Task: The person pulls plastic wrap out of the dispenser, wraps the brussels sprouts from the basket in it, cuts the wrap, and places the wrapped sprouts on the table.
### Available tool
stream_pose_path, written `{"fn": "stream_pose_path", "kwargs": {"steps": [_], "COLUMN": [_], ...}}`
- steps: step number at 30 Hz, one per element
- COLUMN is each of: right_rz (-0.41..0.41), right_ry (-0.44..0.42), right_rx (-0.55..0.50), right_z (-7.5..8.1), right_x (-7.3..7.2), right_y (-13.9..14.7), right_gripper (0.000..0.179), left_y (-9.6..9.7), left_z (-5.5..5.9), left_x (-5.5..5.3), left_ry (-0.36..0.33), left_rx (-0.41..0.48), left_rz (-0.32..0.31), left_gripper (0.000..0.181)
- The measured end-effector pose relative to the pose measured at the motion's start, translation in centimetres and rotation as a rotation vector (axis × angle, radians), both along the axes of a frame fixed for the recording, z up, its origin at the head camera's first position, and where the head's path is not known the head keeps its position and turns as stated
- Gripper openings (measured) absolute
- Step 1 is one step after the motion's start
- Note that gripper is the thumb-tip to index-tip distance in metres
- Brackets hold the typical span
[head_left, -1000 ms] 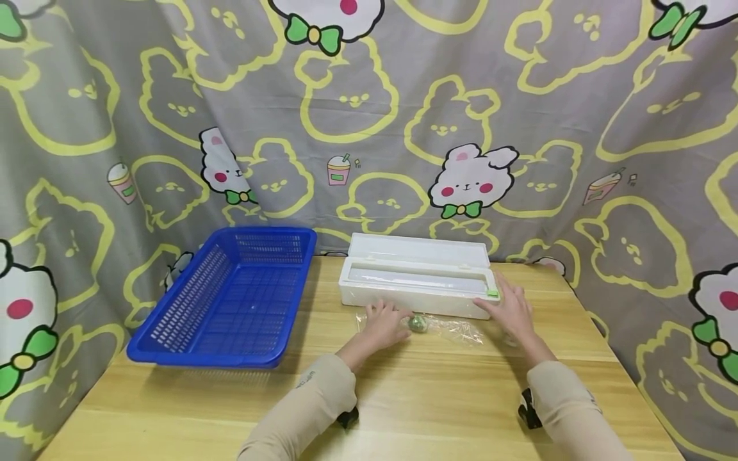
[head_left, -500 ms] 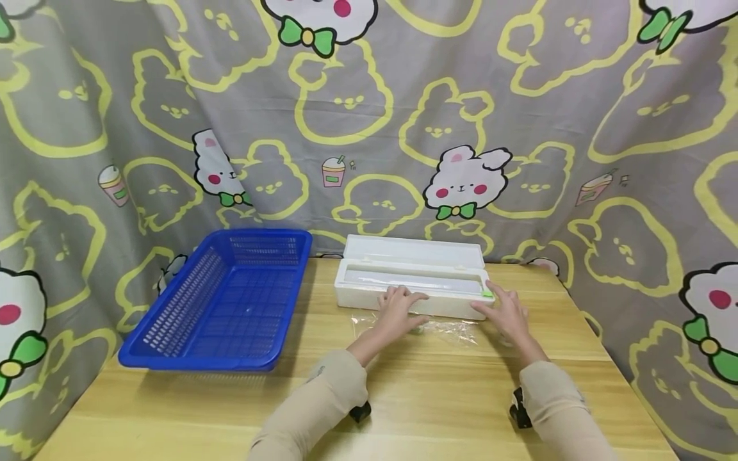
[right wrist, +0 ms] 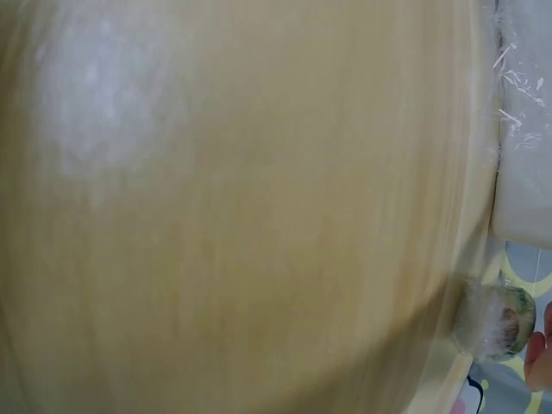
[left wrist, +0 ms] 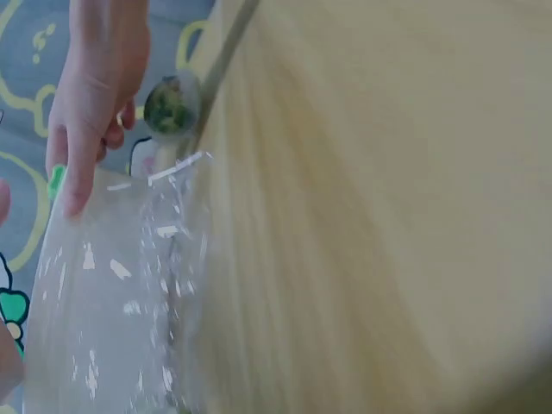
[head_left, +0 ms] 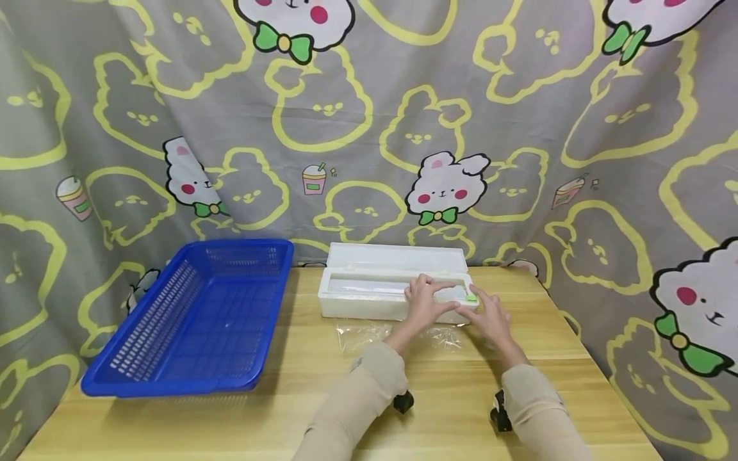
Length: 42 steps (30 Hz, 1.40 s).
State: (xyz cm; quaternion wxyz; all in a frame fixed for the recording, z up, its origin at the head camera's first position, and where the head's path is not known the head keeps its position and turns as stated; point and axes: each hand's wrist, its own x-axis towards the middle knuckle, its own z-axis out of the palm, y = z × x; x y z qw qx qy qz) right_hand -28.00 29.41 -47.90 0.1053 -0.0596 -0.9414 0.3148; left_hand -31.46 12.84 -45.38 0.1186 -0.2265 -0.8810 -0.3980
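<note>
A long white cling film dispenser (head_left: 357, 307) stands with its lid (head_left: 398, 257) raised. At its right end is a green slider (head_left: 472, 298). My right hand (head_left: 489, 320) holds that end, thumb on the front and fingers by the slider. My left hand (head_left: 423, 306) reaches over the dispenser's right half, thumb and index finger spread, holding nothing visible. Clear film (head_left: 369, 336) hangs from the front onto the table. A small round film-wrapped thing, greenish, (left wrist: 171, 105) lies beside my right hand. The green ball seen earlier on the film is hidden behind the left arm.
A blue perforated plastic basket (head_left: 230, 326) stands on the left of the wooden table (head_left: 277, 422). Directly behind the table hangs a grey patterned curtain (head_left: 369, 128). Black wrist straps (head_left: 500, 413) show under both sleeves.
My left hand has moved right and up, from beside the green ball to over the dispenser's right half. My right hand stays at the dispenser's end. The head view has shifted.
</note>
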Motion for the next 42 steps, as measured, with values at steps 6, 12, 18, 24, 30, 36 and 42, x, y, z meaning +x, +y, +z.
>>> {"fn": "stream_pose_path", "kwargs": {"steps": [6, 12, 18, 24, 30, 36, 42], "right_rz": [0.015, 0.02, 0.024, 0.026, 0.035, -0.004, -0.004], "right_ry": [-0.011, -0.005, 0.028, 0.02, 0.017, 0.012, 0.022], "right_rx": [-0.032, -0.063, -0.059, -0.065, -0.073, -0.052, -0.026], "right_z": [-0.3, -0.4, -0.4, -0.4, -0.4, -0.5, -0.5], "right_x": [0.2, 0.2, 0.1, 0.0, 0.0, 0.0, 0.1], "right_y": [-1.0, -1.6, -1.7, -1.5, -1.0, -0.2, 0.2], "right_gripper": [0.072, 0.069, 0.067, 0.068, 0.07, 0.071, 0.072], "left_y": [1.3, 1.6, 2.0, 2.4, 2.5, 3.0, 2.8], "left_z": [0.3, 0.2, 0.1, 0.2, 0.5, 0.8, 1.0], "left_x": [-0.9, -1.1, -1.0, -1.1, -1.0, -0.7, -0.8], "left_ry": [-0.005, -0.006, 0.023, 0.006, -0.017, 0.01, 0.009], "left_rx": [-0.014, -0.214, -0.314, -0.336, -0.324, -0.364, -0.401], "left_rz": [0.021, 0.049, 0.095, 0.129, 0.117, 0.107, 0.115], "left_gripper": [0.035, 0.032, 0.025, 0.015, 0.013, 0.011, 0.013]}}
